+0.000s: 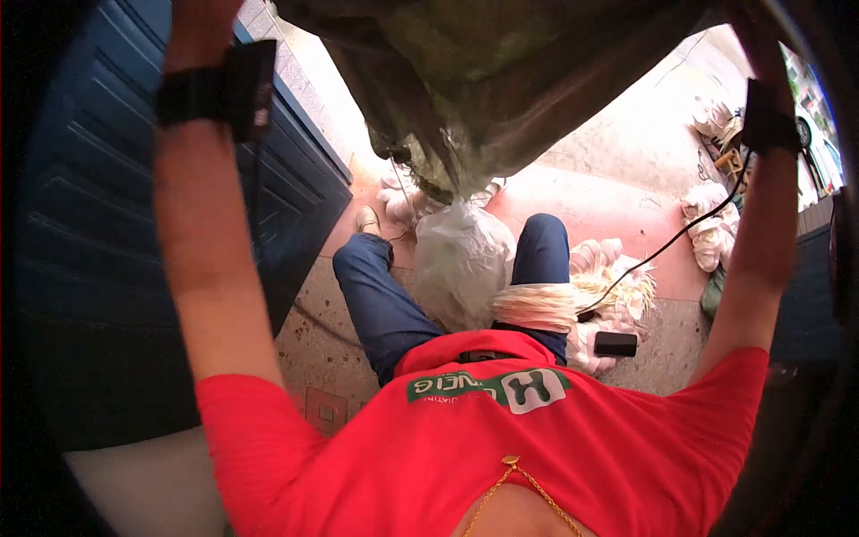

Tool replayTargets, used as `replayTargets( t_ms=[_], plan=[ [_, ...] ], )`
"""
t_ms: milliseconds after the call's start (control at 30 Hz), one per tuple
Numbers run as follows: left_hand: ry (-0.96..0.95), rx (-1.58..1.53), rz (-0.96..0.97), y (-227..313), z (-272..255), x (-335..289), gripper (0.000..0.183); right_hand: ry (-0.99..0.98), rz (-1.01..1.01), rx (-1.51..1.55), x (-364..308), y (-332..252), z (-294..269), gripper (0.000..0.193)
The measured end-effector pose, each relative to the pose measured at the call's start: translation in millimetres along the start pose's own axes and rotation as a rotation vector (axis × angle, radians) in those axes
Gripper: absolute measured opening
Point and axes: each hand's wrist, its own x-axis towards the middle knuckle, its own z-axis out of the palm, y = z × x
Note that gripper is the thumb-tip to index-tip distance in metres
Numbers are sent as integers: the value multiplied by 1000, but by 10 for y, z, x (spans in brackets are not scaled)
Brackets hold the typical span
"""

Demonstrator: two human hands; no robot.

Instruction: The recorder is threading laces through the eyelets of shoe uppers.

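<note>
Both my arms are raised to the upper corners of the view. Above a dark wrist strap, only the lower part of my left hand shows; its fingers are cut off by the top edge. My right hand is likewise cut off, so its grip is hidden. A large dark greenish-brown sack or sheet hangs between the two hands, narrowing toward its bottom. Beneath it, a whitish translucent plastic bag stands between my knees. Pale strands lie over my right thigh.
A blue panelled door stands close on my left. Whitish bundles lie on the floor at right, and others sit beside my right leg under a black phone-like device. A black cable runs up to my right wrist.
</note>
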Motion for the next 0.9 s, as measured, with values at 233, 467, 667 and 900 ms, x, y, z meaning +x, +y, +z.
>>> replayTargets(
  t_ms=[233, 467, 667, 900],
  plan=[
    [-561, -17, -180, 227, 1963, -873, 22, -244, 224, 237, -73, -534, 2289, 40],
    [-402, 823, 216, 581, 2006, -1145, 48, -18, 176, 119, -283, -345, 1724, 33],
    [-380, 703, -374, -973, 897, -2342, 106, -48, 93, 58, -1117, -461, 726, 32],
    [-244, 756, -195, -1863, 1669, -2036, 97, -167, 53, 13, -1337, -838, 1832, 32]
  ],
)
